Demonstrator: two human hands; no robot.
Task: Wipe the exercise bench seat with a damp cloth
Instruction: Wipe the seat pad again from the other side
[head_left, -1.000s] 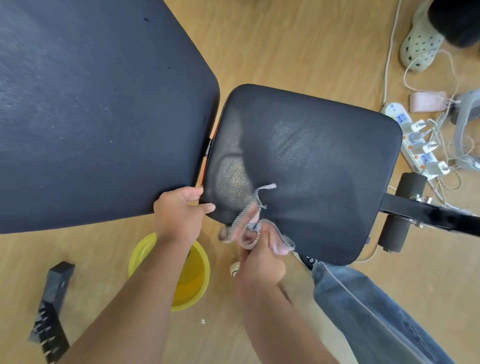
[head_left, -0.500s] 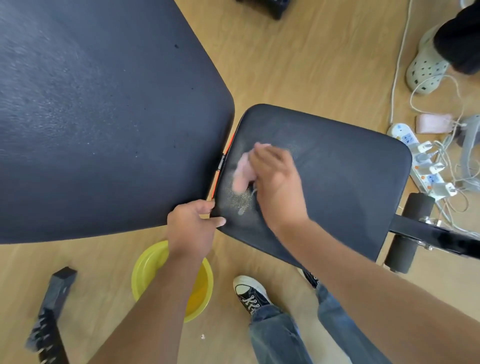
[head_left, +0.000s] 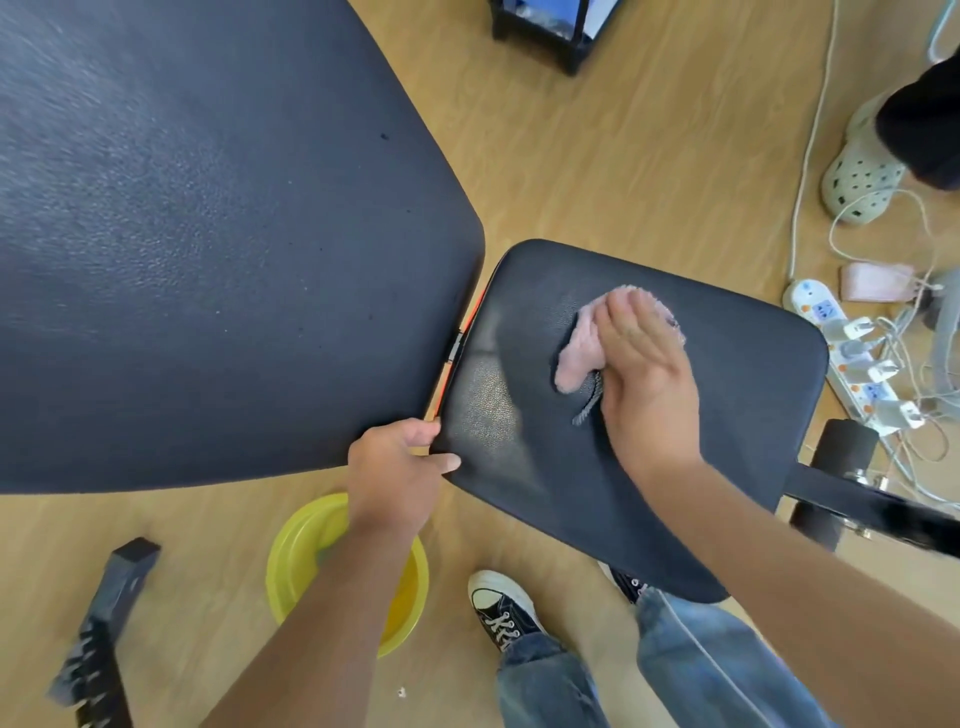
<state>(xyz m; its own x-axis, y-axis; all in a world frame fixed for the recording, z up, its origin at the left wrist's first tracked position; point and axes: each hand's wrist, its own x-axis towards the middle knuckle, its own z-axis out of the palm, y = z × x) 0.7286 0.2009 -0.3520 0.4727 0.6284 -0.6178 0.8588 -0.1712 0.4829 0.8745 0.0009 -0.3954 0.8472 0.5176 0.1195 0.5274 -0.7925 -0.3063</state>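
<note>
Item: seat (head_left: 727, 415), black padded, right of centre, its near-left corner beside the larger back pad (head_left: 208, 260); an orange hinge strip shows in the gap between the 2.

Item: cloth (head_left: 582, 353), pink with a grey edge, lying on the seat's far-left part, touching it.

Item: right hand (head_left: 644, 374), flat on the cloth, palm down, fingers spread and pressing rather than pinching. Grip: none closed; the open hand pins the cloth to the seat.

Item: left hand (head_left: 400, 478), at the seat's near-left corner. Grip: narrow, fingers and thumb curled on the corner's edge, seemingly to steady the seat.

Item: bowl (head_left: 311, 545), yellow, on the floor (head_left: 623, 156) near the left forearm, partly hidden by it; contents cannot be told.

Item: power strip (head_left: 852, 364) and cables, on the floor to the right, apart from the seat.

Progress, as a judgement: wiping is under way. The seat's left part carries a paler sheen in patches, likely damp from the cloth. The right part and near edge look matt and probably unwiped. Left to do: carry the cloth across the right part and along the near and far edges.
</note>
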